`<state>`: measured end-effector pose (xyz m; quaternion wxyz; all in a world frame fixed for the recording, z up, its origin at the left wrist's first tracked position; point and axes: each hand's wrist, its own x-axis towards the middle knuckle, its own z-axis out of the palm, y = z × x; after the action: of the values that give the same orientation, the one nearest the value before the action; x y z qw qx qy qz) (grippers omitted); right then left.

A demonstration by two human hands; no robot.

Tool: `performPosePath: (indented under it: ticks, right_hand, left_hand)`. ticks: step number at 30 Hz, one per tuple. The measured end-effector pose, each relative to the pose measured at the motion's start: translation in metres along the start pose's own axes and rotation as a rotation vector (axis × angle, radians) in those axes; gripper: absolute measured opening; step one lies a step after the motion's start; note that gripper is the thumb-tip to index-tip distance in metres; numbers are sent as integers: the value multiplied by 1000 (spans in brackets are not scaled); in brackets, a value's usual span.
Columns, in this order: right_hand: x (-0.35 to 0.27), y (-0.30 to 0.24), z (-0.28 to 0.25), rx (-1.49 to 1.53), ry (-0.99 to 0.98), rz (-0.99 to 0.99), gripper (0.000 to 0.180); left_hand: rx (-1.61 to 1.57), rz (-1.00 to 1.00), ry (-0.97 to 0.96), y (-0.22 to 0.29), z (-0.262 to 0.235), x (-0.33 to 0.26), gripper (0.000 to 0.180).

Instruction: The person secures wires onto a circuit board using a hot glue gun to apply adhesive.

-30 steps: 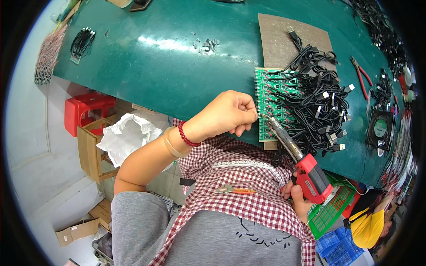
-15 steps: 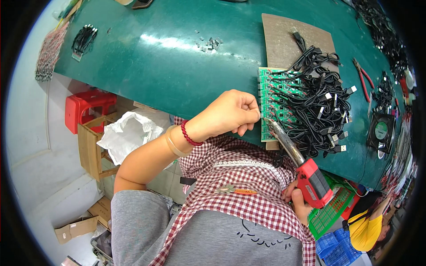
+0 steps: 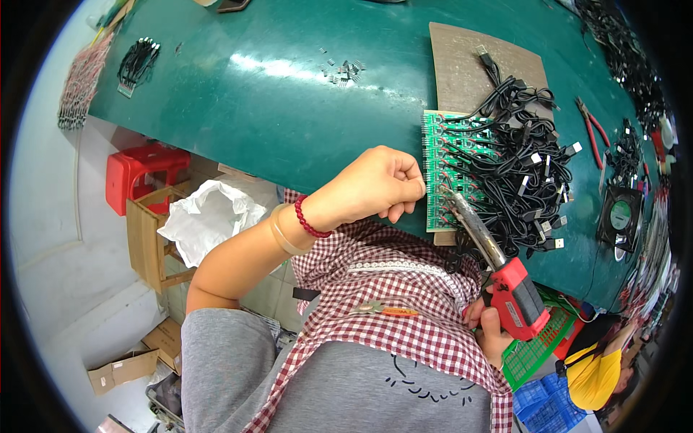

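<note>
My left hand (image 3: 386,186) is closed in a pinch at the left edge of a green circuit board panel (image 3: 437,173). Whatever its fingertips hold is too small to make out. A row of pins lines that edge of the panel. In my right hand (image 3: 492,333), low and to the right, is a soldering iron (image 3: 518,299) with a red and black handle. Its metal barrel slants up and left, the tip over the lower part of the panel; contact there cannot be told. Black USB cables (image 3: 516,169) run from the boards in a tangled heap to the right.
A brown board (image 3: 462,68) lies under the panel on the green table (image 3: 289,115). Small black pin pieces (image 3: 343,72) are scattered farther back. Red-handled pliers (image 3: 593,133) and a small fan (image 3: 621,216) lie right. A person in yellow (image 3: 595,375) is at lower right.
The soldering iron has shifted a little to the right, its tip moving away from the pinched left fingers. My left hand has hardly moved.
</note>
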<state>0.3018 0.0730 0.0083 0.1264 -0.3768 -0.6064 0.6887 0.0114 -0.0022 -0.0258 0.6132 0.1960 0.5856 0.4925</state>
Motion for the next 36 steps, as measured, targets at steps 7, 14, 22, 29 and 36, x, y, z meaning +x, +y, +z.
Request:
performPosePath:
  ticks: [7,14,22,29,36]
  right_hand:
    - [4,-9,0,103,29,-107,43]
    - [11,-2,3,162,38,-202,40]
    - [15,-13,8,175,135,-225,40]
    - [29,-35,21,312,91,-172,39]
    - [44,-59,48,36,-107,-14,43]
  left_hand:
    - [390,106,150,16,-22,-3,12]
    - [1251,424,939,25,-72,27,10]
    - [1312,510,943,21,-71,23,8]
    - [780,653,746,13,-40,-4,3]
    - [377,739,123,-2,67,-54,10]
